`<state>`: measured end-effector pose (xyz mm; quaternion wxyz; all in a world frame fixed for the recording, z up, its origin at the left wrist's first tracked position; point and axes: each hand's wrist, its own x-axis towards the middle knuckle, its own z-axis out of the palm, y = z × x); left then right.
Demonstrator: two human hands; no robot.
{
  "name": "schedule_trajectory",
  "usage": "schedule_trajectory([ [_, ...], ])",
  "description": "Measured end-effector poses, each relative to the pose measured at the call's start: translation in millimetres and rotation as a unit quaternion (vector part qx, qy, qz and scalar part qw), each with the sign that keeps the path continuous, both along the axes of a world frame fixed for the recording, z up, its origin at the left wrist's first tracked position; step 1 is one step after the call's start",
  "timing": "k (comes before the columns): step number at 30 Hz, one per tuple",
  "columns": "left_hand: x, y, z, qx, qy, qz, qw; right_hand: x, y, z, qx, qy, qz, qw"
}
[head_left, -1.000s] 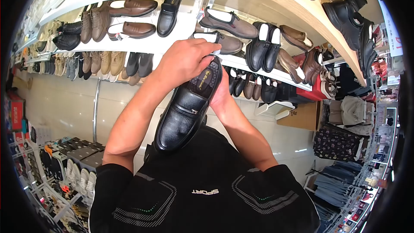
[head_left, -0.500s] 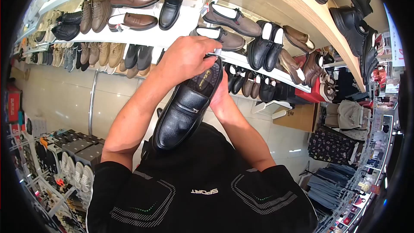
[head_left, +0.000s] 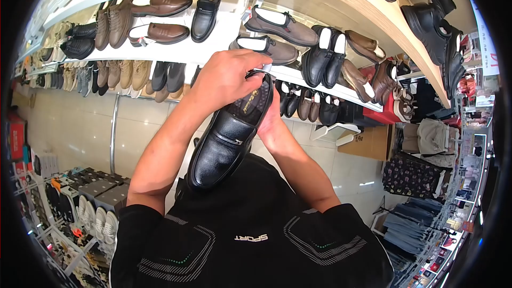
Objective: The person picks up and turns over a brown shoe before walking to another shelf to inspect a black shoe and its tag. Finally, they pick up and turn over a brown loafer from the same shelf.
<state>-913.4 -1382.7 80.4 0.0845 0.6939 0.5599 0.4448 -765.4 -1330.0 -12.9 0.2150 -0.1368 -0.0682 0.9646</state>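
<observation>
A black leather loafer (head_left: 216,152) with a small metal bar across its strap is held up in front of my chest, toe down toward me. My left hand (head_left: 226,77) is closed at the heel end, thumb and fingers pinching around the back rim. A small pale bit, too small to name, shows by those fingertips. From the right side, my right hand (head_left: 271,117) grips the same loafer near the heel; its fingers are mostly hidden behind the shoe. Gold lettering marks the dark insole (head_left: 250,96).
White shelves (head_left: 224,37) ahead carry brown loafers (head_left: 160,33), grey-brown lace-ups (head_left: 280,26) and black shoes (head_left: 322,58). A wooden shelf (head_left: 362,0) curves overhead at right. Shoe boxes (head_left: 104,189) and a rack of sneakers stand at lower left; hanging jeans (head_left: 410,224) are at lower right.
My view has shifted slightly, so the shelves sit a little lower and further left. The loafer has dipped slightly; both hands keep their hold.
</observation>
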Motion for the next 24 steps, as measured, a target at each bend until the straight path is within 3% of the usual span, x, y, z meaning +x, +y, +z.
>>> schedule_trajectory([
  [8, 1, -2, 7, -0.068, -0.070, 0.001, 0.995, -1, -1, 8, 0.000, -0.035, -0.004, 0.999],
  [15, 1, -2, 4, -0.052, -0.092, -0.012, 0.994, -2, -4, 19, 0.011, -0.048, -0.023, 0.999],
  [18, 2, -6, 12, -0.081, -0.123, -0.010, 0.989, -1, -4, 15, -0.010, -0.034, -0.027, 0.999],
  [20, -2, -9, 17, -0.160, -0.140, -0.021, 0.977, 0, -2, 15, -0.012, -0.008, -0.013, 1.000],
  [24, -6, -6, 11, -0.164, -0.198, -0.056, 0.965, -2, 1, 20, -0.011, -0.029, 0.005, 0.999],
])
